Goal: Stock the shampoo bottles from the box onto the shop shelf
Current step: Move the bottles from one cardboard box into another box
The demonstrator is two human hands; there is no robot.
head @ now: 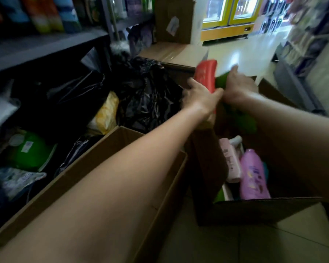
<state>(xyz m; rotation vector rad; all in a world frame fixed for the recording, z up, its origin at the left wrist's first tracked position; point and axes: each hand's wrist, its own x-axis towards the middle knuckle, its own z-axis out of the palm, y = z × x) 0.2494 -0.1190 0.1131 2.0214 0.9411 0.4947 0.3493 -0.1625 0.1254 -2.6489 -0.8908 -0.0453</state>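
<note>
My left hand (201, 96) is closed around a red shampoo bottle (206, 74), held upright above the far end of an open cardboard box (254, 209). Right beside it, my right hand (237, 87) grips a green bottle (223, 81) that is mostly hidden behind the fingers. Down in the box lie a pale pink bottle (230, 161), a purple-pink bottle (253, 175) and more green packaging. A dark shop shelf (46, 48) with colourful bottles on it runs along the upper left.
A second open cardboard box (122, 149) sits under my left forearm. Black plastic bags (144, 92), a yellow pack and a green tub fill the floor under the shelf. More cartons (173, 52) stand ahead. Yellow-framed fridges (230, 16) and a tiled aisle lie beyond.
</note>
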